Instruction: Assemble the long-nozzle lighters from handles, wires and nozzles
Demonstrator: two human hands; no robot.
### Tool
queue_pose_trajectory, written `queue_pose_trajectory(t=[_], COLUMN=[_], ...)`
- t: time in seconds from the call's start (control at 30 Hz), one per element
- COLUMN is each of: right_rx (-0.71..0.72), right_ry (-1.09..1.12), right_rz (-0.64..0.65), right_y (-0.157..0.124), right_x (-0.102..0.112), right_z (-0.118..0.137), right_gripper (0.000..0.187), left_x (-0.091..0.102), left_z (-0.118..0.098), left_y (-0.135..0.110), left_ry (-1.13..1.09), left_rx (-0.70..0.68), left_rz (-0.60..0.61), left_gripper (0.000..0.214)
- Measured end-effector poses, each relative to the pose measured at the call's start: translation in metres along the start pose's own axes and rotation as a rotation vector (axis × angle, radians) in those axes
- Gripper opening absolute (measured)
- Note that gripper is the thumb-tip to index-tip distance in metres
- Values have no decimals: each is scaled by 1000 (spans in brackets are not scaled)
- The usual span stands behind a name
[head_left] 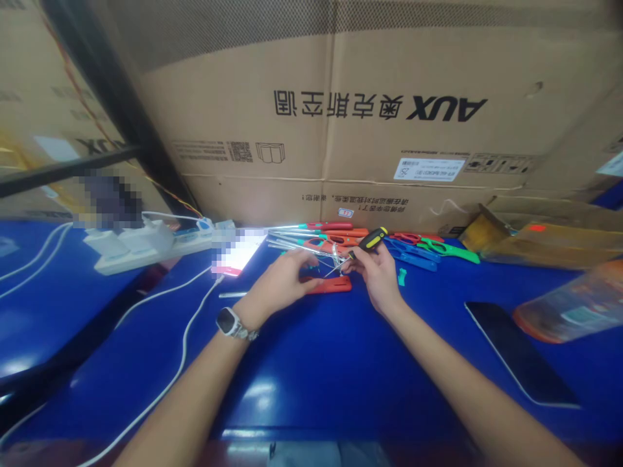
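A screwdriver [374, 240] with a black and yellow handle is gripped in my right hand [378, 272], its thin shaft slanting down to the left. My left hand [285, 284], with a watch [228, 320] on the wrist, has its thumb on the red handle of a long-necked lighter [335, 284] and its fingers curled above. The metal tube [232, 295] of this lighter pokes out left of the hand. Several red and orange lighters [335, 226] lie just behind. A small green plastic piece [402, 277] rests to the right of my right hand.
Blue lighters [413, 255] and a green lighter [452, 250] lie at the back right. A black phone [520, 353] and a clear plastic jar [574, 305] are on the right. A lit phone [243, 253], white cables and a power strip [160, 250] stand left. A large cardboard box [311, 149] rises behind.
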State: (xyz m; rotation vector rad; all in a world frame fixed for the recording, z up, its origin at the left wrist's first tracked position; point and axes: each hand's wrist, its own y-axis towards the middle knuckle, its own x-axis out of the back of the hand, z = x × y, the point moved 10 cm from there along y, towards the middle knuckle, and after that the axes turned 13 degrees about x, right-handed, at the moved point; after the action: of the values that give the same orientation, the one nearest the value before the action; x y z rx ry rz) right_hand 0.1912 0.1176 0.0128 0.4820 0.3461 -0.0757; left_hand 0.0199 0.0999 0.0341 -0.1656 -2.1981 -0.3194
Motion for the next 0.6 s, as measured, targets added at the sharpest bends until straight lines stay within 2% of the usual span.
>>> queue_pose_trajectory(t=[0.07, 0.23, 0.4, 0.5, 0.6], right_rx=[5, 9, 32, 41, 49], right_ry=[9, 13, 2, -6, -2], right_rz=[-6, -7, -20, -17, -23], right_y=[-1, -2, 0, 1, 2], right_x=[-1, -3, -1, 0, 1], right_z=[0, 1, 3, 4, 4], right_gripper=[33, 33, 33, 34, 35], left_x=[-9, -24, -22, -20, -19], left_z=[-6, -6, 2, 10, 12], left_y=[0, 2, 5, 6, 7], left_ry=[-84, -170, -262, -295, -288], left_rx=[15, 55, 102, 136, 129], left_rz=[3, 31, 34, 44, 61], left_gripper=[32, 13, 9, 24, 19])
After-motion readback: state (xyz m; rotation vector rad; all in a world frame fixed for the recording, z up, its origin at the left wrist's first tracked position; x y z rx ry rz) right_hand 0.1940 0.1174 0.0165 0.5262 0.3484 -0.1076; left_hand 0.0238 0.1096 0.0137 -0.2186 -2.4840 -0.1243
